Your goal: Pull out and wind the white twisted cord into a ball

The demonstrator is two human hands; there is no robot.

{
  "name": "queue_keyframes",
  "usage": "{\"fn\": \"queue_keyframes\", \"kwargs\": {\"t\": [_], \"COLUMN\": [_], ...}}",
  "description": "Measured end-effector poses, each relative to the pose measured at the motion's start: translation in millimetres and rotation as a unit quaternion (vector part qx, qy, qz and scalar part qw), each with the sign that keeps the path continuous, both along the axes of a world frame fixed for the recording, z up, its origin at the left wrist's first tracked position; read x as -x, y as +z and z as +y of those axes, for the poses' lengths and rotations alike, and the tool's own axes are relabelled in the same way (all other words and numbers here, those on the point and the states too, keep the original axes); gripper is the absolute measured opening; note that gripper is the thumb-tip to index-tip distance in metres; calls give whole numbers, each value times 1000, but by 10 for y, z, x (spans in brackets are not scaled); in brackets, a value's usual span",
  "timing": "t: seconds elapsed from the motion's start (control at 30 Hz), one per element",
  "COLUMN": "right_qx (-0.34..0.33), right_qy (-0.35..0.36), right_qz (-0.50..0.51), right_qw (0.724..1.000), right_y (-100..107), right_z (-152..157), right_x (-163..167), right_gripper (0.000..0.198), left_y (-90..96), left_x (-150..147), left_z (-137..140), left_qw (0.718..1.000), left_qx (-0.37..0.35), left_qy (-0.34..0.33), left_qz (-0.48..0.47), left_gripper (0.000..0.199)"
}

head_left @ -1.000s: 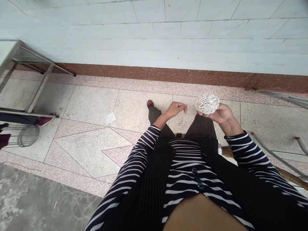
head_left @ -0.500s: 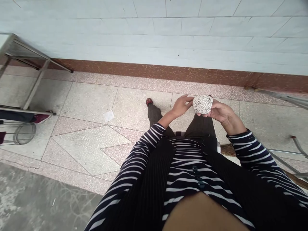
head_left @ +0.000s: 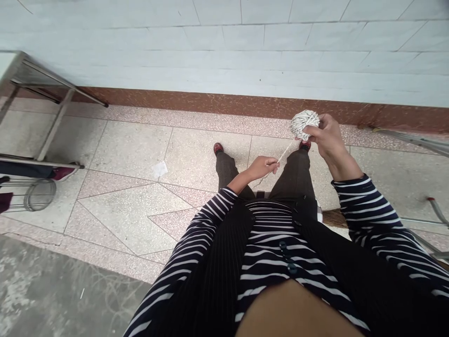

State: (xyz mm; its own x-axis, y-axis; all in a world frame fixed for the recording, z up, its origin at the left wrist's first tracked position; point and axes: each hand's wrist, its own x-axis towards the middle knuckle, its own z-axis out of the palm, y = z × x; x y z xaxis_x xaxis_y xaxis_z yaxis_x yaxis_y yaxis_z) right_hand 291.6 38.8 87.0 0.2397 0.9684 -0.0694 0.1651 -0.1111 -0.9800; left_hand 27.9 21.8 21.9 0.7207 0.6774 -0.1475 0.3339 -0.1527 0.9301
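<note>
A whitish ball of cord [head_left: 300, 124], wound in thick strands, is up in front of me at the right. My right hand [head_left: 329, 135] is wrapped round its right side, thumb across the front. From the ball a single strand of cord [head_left: 286, 150] runs taut down to the left. My left hand [head_left: 263, 167] pinches that strand, lower and to the left of the ball. A thin loose tail seems to hang below the left fingers.
A white tiled wall [head_left: 238, 65] with a brown base stands ahead. At left are a metal-legged table [head_left: 56, 122], a wire rack [head_left: 39, 194] and another person's shoe [head_left: 65, 172]. A paper scrap [head_left: 160, 169] lies on the floor. Metal legs [head_left: 438, 213] show at right.
My right hand has raised the ball up and slightly right. My left hand has come off the ball and moved down, drawing out a length of cord between them.
</note>
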Motion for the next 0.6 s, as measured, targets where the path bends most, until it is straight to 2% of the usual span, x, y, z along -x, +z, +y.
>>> {"fn": "queue_keyframes", "kwargs": {"t": [0.07, 0.13, 0.2, 0.27, 0.37, 0.43, 0.53, 0.6], "right_qx": [-31, -26, 12, 57, 135, 184, 207, 184], "right_qy": [-46, -43, -15, 33, 165, 241, 263, 238], "right_qz": [-132, -231, -269, -255, -103, 61, 239, 287], "right_qw": [990, 972, 963, 965, 972, 951, 912, 910], "right_y": [-171, -321, -435, -502, -511, -473, -380, -290], "right_z": [99, 134, 101, 11, -182, -310, -439, -466], "right_x": [-13, 3, 62, 159, 323, 396, 407, 361], "right_gripper": [62, 65, 64, 59, 49, 43, 44, 50], "left_y": [29, 86, 178, 296, 459, 515, 498, 442], "left_x": [7, 37, 84, 136, 184, 176, 116, 75], "left_z": [-5, 36, 122, 236, 399, 466, 494, 481], "left_qw": [999, 999, 999, 1000, 997, 991, 987, 988], "left_qx": [27, 41, 32, 5, -71, -126, -162, -151], "left_qy": [-10, -11, -8, 2, 10, -1, -1, 17], "left_qz": [-16, -34, -32, -4, 32, 35, 18, 3], "left_gripper": [38, 38, 38, 37, 36, 34, 28, 28]}}
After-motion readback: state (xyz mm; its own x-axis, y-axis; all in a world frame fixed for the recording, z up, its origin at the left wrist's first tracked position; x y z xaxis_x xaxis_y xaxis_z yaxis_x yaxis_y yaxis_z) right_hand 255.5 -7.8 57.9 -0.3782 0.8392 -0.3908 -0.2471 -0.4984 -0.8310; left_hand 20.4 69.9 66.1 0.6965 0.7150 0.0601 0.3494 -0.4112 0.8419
